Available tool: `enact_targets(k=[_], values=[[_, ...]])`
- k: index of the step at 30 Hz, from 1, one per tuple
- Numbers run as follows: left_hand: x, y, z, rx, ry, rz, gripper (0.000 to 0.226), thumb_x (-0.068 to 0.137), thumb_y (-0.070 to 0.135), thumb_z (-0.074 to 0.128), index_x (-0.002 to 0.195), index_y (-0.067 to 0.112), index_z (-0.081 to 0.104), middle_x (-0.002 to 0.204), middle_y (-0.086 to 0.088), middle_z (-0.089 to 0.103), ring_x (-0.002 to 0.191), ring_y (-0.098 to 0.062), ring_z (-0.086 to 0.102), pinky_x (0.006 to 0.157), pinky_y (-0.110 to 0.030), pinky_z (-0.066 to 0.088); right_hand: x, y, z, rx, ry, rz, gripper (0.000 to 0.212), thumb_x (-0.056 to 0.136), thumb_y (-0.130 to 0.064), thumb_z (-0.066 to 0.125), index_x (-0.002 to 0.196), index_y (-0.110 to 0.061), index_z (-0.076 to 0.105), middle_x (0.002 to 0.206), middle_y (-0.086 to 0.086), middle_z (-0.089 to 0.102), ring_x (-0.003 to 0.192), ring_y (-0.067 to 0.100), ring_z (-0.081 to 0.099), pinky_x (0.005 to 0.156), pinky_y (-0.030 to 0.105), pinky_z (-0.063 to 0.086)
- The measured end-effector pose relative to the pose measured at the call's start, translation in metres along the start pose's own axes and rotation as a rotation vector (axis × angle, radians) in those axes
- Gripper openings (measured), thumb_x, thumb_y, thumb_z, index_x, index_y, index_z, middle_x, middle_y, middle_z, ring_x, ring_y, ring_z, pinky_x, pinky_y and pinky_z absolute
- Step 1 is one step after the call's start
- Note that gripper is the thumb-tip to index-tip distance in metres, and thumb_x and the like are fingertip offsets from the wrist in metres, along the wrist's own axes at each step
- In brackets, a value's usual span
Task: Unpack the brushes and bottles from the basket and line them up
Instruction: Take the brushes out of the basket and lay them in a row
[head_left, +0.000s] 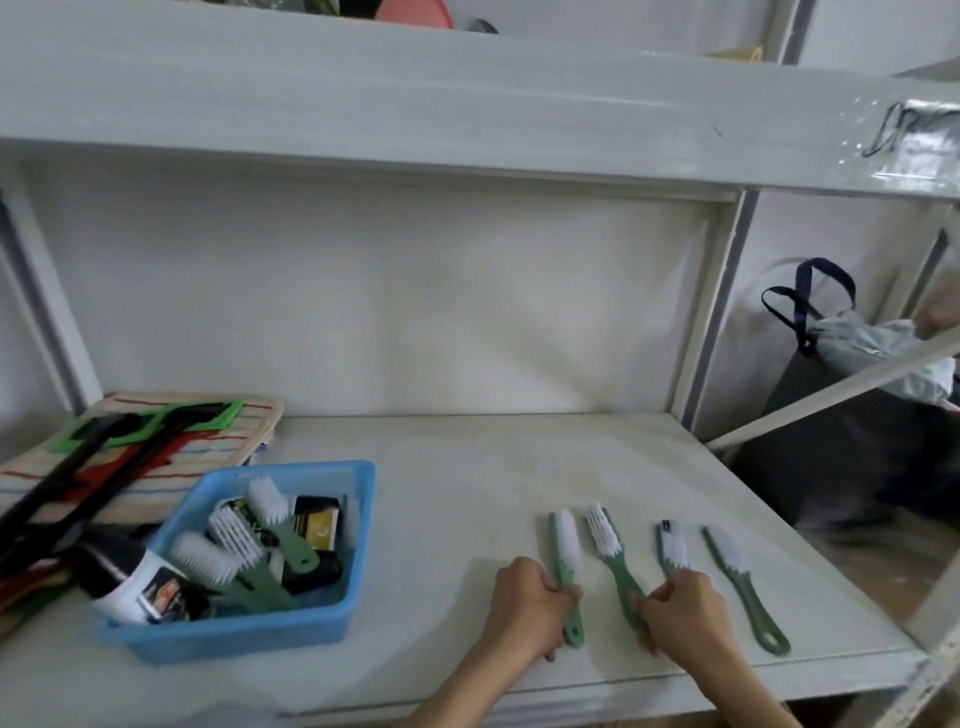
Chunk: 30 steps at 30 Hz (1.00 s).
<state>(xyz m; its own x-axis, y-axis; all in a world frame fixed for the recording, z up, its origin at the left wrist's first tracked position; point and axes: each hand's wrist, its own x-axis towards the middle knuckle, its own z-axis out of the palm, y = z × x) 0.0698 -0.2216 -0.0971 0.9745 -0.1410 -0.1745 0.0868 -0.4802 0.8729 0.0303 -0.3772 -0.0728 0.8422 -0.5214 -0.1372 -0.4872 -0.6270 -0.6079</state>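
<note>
White shelving fills the view, and its lower shelf (467, 467) carries everything. Four green-handled brushes with white bristles lie in a row at the front right, bristles pointing away from the person. The left hand (524, 605) has its fingers closed around the handle of the first brush (565, 561), the leftmost. The right hand (680, 613) pinches the handle of the second brush (613, 561) and covers the handle of the third brush (673, 548) (whether it grips that one too, I cannot tell). The fourth brush (743, 587) lies free just beside the right hand. Well to the left sits a blue basket (244, 631) holding more brushes (228, 551), a black-and-white bottle (135, 584) tipped over its left rim, and small dark boxes. Behind the basket lies a striped cloth (208, 447) with black-handled tools on top.
</note>
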Motion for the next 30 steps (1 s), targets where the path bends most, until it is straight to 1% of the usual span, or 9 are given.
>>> enact_targets(k=[3,7,9,11,15,18,22,25,30], values=[[0.005,-0.001,0.009,0.119,0.001,0.101,0.042,0.086,0.038,0.066,0.058,0.018,0.041,0.061,-0.004,0.055,0.053,-0.022,0.054,0.049,-0.032,0.044,0.003,-0.001,0.002,-0.121,-0.044,0.027,0.025,0.080,-0.027,0.069,0.075,-0.002,0.069,0.067,0.009,0.072,0.073,0.024,0.068,0.061,0.027,0.045],[0.005,0.002,0.009,0.286,-0.066,0.145,0.036,0.092,0.048,0.058,0.081,0.013,0.054,0.097,-0.019,0.065,0.079,-0.030,0.055,0.067,-0.033,0.036,-0.001,-0.014,0.000,-0.404,-0.118,-0.024,0.050,0.085,-0.037,0.065,0.119,-0.004,0.052,0.109,0.010,0.060,0.085,0.025,0.055,0.076,0.027,0.044],[0.002,0.008,-0.003,0.309,-0.075,0.110,0.047,0.092,0.052,0.053,0.083,0.006,0.060,0.093,-0.019,0.066,0.086,-0.037,0.062,0.068,-0.035,0.040,-0.011,-0.033,-0.003,-0.382,-0.095,-0.126,0.027,0.087,-0.038,0.063,0.093,-0.012,0.062,0.105,0.007,0.062,0.086,0.026,0.057,0.074,0.028,0.043],[-0.005,0.015,-0.030,0.290,-0.001,0.103,0.051,0.094,0.051,0.048,0.065,0.009,0.052,0.068,-0.012,0.056,0.078,-0.039,0.060,0.065,-0.036,0.043,-0.022,-0.053,-0.001,-0.266,-0.049,-0.239,0.036,0.088,-0.038,0.062,0.061,-0.015,0.053,0.069,0.003,0.060,0.074,0.025,0.061,0.067,0.031,0.044],[-0.029,0.008,-0.122,0.289,0.392,0.103,0.052,0.093,0.040,0.053,0.054,0.010,0.038,0.050,-0.005,0.042,0.050,-0.023,0.047,0.054,-0.031,0.038,-0.061,-0.094,0.024,-0.055,-0.091,-0.455,0.042,0.087,-0.038,0.061,0.054,-0.016,0.047,0.049,0.002,0.054,0.053,0.013,0.057,0.060,0.032,0.043],[-0.047,-0.024,-0.191,0.348,0.584,-0.050,0.042,0.090,0.035,0.056,0.057,0.012,0.043,0.058,-0.007,0.057,0.059,-0.026,0.058,0.052,-0.033,0.039,-0.074,-0.132,0.057,0.013,-0.248,-0.665,0.035,0.089,-0.034,0.060,0.058,-0.018,0.053,0.053,0.001,0.056,0.051,0.006,0.052,0.055,0.022,0.041],[-0.058,-0.054,-0.221,0.521,0.503,-0.275,0.018,0.085,0.031,0.061,0.076,0.017,0.055,0.083,-0.005,0.065,0.085,-0.027,0.067,0.065,-0.031,0.050,-0.090,-0.197,0.107,0.030,-0.332,-0.820,0.026,0.090,-0.021,0.052,0.076,-0.005,0.066,0.074,0.006,0.067,0.074,0.023,0.059,0.066,0.030,0.041],[-0.054,-0.059,-0.214,0.611,0.491,-0.296,0.013,0.091,0.029,0.056,0.094,0.017,0.060,0.106,-0.005,0.068,0.101,-0.026,0.067,0.072,-0.031,0.047,-0.097,-0.232,0.147,-0.093,-0.360,-0.793,0.024,0.087,-0.020,0.046,0.073,-0.005,0.059,0.088,0.015,0.063,0.090,0.034,0.057,0.072,0.031,0.041],[-0.044,-0.069,-0.219,0.744,0.458,-0.300,0.020,0.092,0.018,0.050,0.106,0.013,0.064,0.113,-0.005,0.067,0.106,-0.025,0.065,0.079,-0.034,0.050,-0.098,-0.252,0.178,-0.225,-0.334,-0.629,0.036,0.094,-0.032,0.045,0.115,-0.007,0.059,0.129,0.013,0.057,0.124,0.033,0.048,0.101,0.038,0.041]])
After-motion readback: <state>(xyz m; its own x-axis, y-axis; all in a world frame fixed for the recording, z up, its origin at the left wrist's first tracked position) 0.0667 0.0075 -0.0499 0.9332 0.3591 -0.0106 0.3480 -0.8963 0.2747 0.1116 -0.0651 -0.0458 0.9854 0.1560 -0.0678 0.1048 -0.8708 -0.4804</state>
